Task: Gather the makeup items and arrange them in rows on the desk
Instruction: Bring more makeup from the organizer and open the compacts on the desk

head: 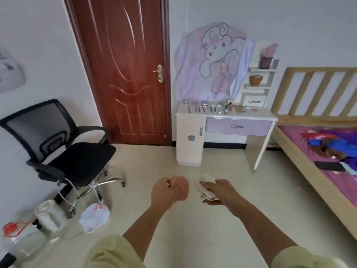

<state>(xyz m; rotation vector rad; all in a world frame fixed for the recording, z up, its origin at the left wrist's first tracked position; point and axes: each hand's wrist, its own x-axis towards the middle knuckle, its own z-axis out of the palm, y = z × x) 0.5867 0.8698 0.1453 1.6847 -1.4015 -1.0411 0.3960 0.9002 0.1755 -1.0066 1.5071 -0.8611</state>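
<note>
My left hand grips a round pink makeup item, held out over the floor. Beside it my right hand holds a white oval case with a shiny edge. Both hands are a good way short of the white and lilac desk, which stands against the far wall. On its top lies a row of several thin dark pencils and brushes, with small bottles and compacts to the right of them.
A black mesh office chair stands at the left near the brown door. A wooden bed with clothes runs along the right. Plastic containers and a white bag sit on the floor at lower left.
</note>
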